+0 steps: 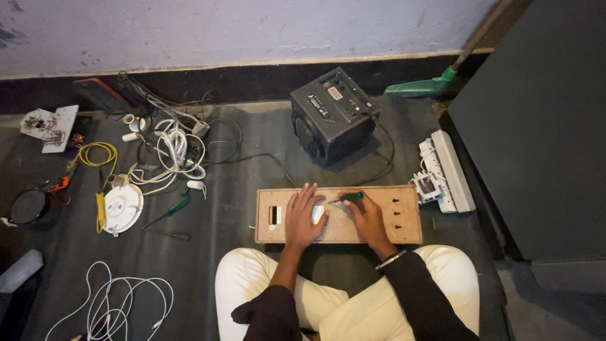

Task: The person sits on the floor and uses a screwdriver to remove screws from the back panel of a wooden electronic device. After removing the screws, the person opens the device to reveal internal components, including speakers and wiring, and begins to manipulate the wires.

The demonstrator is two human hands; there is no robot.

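Observation:
A long wooden switch board (404,218) lies on the dark floor in front of my crossed legs. My left hand (303,218) rests flat on it with fingers spread, covering part of a white switch plate (317,213). My right hand (367,218) holds a green-handled screwdriver (351,197), its tip pointing left toward the white plate. A small dark cut-out with a white part (275,215) shows at the board's left end, and three small holes (396,214) at its right end.
A black speaker box (332,113) stands behind the board. White plastic casings (445,170) lie to the right, by a dark cabinet (536,126). Left are tangled wires (173,148), a round white fitting (122,206), another green screwdriver (172,209) and white cable (120,303).

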